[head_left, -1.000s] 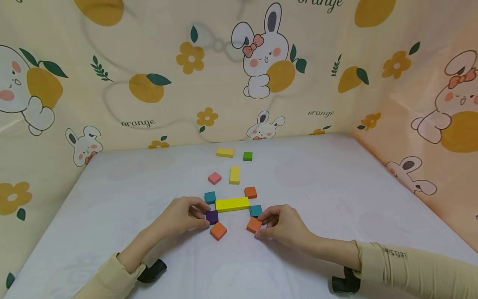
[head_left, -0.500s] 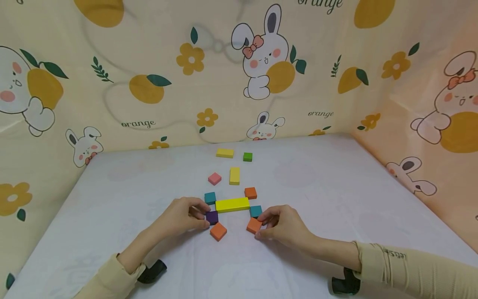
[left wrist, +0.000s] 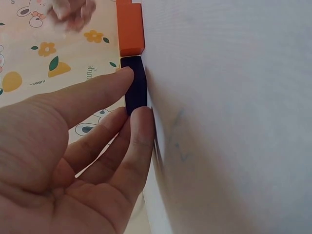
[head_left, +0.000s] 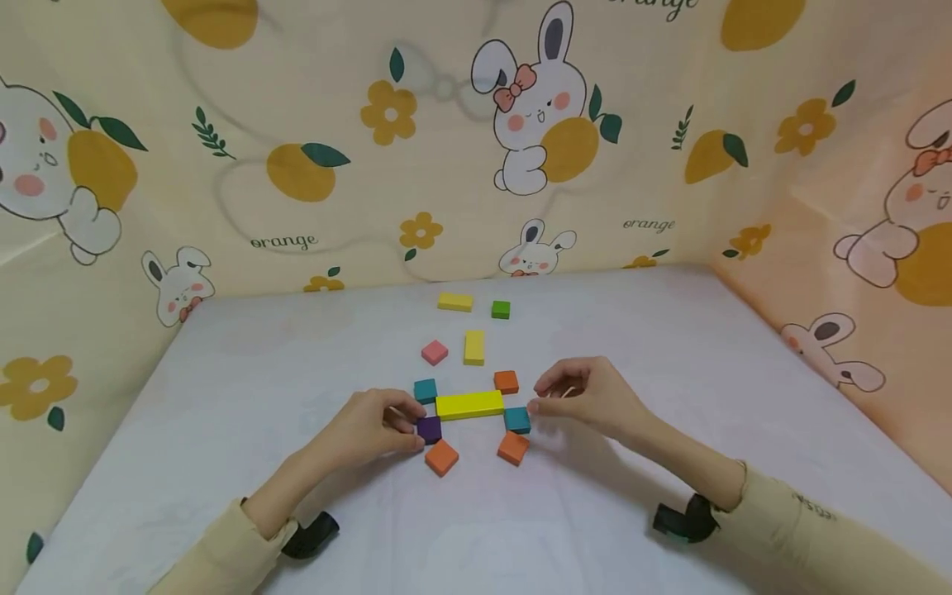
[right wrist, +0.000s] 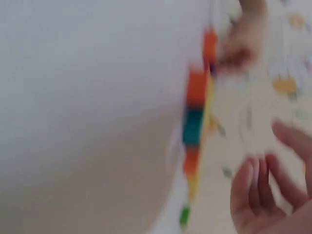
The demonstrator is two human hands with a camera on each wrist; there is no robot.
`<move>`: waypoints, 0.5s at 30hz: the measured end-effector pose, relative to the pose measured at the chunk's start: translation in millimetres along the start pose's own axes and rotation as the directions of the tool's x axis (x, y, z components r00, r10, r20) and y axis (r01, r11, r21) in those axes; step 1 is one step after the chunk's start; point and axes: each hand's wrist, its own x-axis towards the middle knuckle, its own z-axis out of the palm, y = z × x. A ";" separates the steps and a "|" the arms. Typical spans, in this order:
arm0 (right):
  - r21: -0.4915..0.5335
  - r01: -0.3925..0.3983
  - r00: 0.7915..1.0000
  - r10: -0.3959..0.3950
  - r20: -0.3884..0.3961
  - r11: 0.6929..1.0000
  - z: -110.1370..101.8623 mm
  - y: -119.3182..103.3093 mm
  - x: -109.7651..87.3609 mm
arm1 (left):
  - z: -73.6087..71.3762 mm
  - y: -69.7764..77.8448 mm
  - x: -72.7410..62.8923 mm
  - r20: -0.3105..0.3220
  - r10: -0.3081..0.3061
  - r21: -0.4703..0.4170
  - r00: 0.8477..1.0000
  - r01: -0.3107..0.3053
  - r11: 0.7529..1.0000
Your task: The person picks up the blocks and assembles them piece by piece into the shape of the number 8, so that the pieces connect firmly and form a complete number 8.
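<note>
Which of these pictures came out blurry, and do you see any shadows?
Right wrist view: blurred, the teal block soft-edged; left wrist view: purple block fairly clear, but the right hand blurred at the top; head view: clearer, soft shadows on the white tabletop.

Beige left sleeve (head_left: 223,549) and right sleeve (head_left: 833,533) above bare hands (head_left: 379,426) (head_left: 591,397)
Small dark lettering (head_left: 816,506) — too blurred to read — runs across the right sleeve; each sleeve ends in a broad cuff, and by the left cuff (head_left: 256,525) and the right cuff (head_left: 736,487) shows a chunky, bent black fitting (head_left: 311,535) (head_left: 686,521).
</note>
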 end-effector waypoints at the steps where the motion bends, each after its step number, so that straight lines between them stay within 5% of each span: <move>1: -0.015 0.030 0.999 -0.029 0.024 0.999 -4.1 0.3 9.0 | -0.6 0.1 -0.2 -0.002 -0.001 -0.001 1.000 0.001 1.000; 7: -0.092 0.099 0.986 -0.085 0.142 0.991 -20.6 10.4 68.5 | -3.0 0.5 -1.0 -0.003 -0.002 -0.012 1.000 0.002 1.000; 15: -0.087 0.091 0.984 -0.077 0.159 0.992 -23.9 24.6 117.1 | -0.2 -1.0 -0.3 -0.005 -0.009 -0.006 1.000 0.008 1.000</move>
